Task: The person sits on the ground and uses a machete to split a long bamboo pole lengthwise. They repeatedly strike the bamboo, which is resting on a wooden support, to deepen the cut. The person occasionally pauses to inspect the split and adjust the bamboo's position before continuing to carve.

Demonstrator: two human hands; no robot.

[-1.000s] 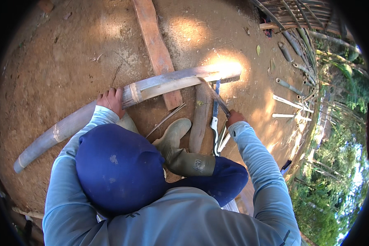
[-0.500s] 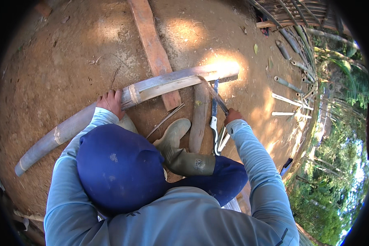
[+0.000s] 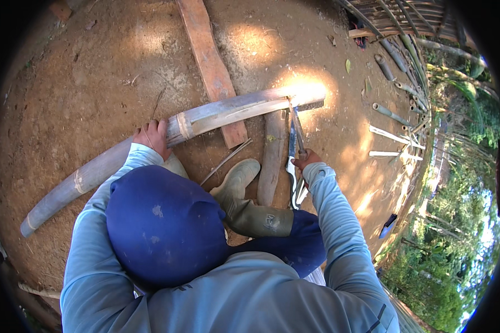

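Bamboo pole point(image 3: 211, 114): where is it placed?

— Laid across the plank point(image 3: 208, 55), from 8 to 1 o'clock.

— Hands?

— Left hand point(image 3: 153, 137), 10 o'clock: curled over pole. By the right hand point(image 3: 306, 160), 3 o'clock, a knife point(image 3: 299, 131) is gripped.

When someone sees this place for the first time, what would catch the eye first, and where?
Probably the long bamboo pole, slanting from the left to a glaring patch of sunlight above and right of centre. Then perhaps the left hand, which rests on the pole, and the right hand, which holds a long blade near the pole's sunlit end.
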